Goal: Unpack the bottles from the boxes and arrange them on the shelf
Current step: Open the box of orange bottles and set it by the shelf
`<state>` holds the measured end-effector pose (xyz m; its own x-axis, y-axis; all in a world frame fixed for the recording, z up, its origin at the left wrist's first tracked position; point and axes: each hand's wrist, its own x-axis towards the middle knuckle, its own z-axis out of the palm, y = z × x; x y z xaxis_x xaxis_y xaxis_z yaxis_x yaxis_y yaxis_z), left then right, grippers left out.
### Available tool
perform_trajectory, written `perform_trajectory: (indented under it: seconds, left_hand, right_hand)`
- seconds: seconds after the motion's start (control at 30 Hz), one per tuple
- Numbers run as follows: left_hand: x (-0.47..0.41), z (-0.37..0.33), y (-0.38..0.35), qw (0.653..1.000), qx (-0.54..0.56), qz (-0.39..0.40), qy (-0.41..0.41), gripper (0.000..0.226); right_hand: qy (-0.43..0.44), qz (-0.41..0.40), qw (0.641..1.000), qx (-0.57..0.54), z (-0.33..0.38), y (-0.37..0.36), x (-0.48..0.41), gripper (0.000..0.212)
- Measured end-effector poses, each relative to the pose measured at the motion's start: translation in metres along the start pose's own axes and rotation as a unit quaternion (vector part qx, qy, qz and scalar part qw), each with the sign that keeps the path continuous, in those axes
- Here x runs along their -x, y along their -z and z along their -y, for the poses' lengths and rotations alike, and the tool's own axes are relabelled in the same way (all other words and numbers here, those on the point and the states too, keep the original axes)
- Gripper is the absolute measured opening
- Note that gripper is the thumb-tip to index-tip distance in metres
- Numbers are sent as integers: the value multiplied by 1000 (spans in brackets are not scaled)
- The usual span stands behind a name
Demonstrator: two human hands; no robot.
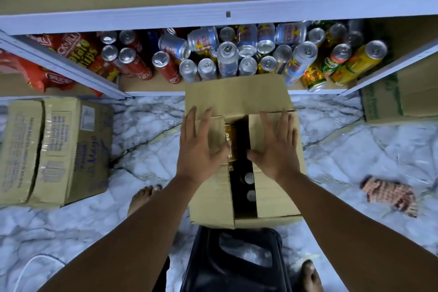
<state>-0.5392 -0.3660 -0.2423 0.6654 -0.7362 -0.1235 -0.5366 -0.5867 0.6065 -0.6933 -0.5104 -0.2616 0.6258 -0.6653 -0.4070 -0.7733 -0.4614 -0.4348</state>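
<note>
Resting flat on the left flap of the brown cardboard box [272,199] with the left hand [201,147], fingers straight and spread wide; likewise with the right hand [277,147] on the right flap, gripping nothing. Through the gap between flaps: dark bottles with pale round caps [248,176], upright, necks upward. Set on the marble-patterned floor [142,130], just before the white metal shelf [166,19] crowded with drink cans [227,54].

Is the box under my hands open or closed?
Box partly open: far flap folded back, two side flaps nearly flat under the left hand and right hand, bottles showing through the gap between them.
</note>
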Motion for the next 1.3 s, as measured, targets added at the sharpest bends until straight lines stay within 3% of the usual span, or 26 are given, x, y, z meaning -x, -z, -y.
perform_trajectory:
  seconds: [0.17, 0.3, 0.5, 0.6, 0.83, 1.07, 1.17, 1.3]
  left_hand:
    - [13, -8, 31, 998, -10, 37, -42, 50]
    - [22, -13, 49, 998, -26, 54, -2, 54]
    - [39, -23, 68, 989, -84, 81, 87, 79]
    - [51, -18, 73, 987, -99, 52, 114, 91]
    - [53, 15, 81, 954, -188, 72, 221, 104]
    - [38, 46, 68, 927, -242, 120, 261, 112]
    - [30, 60, 47, 928, -191, 166, 273, 115]
    - [21, 73, 11, 943, -46, 177, 278, 135]
  right_hand:
    - [69, 1, 996, -61, -4, 41, 29, 60]
    - [26, -16, 999, -44, -4, 71, 46, 44]
    - [-44, -29, 998, -17, -11, 104, 66, 74]
    - [-95, -24, 995, 17, -25, 111, 74, 89]
    - [-130, 17, 987, 97, -60, 109, 72, 108]
    - [-147, 27, 974, 169, -78, 89, 55, 117]
    - [-151, 59, 974, 157, -90, 66, 41, 120]
    - [-169, 92, 981, -7, -103, 24, 21, 129]
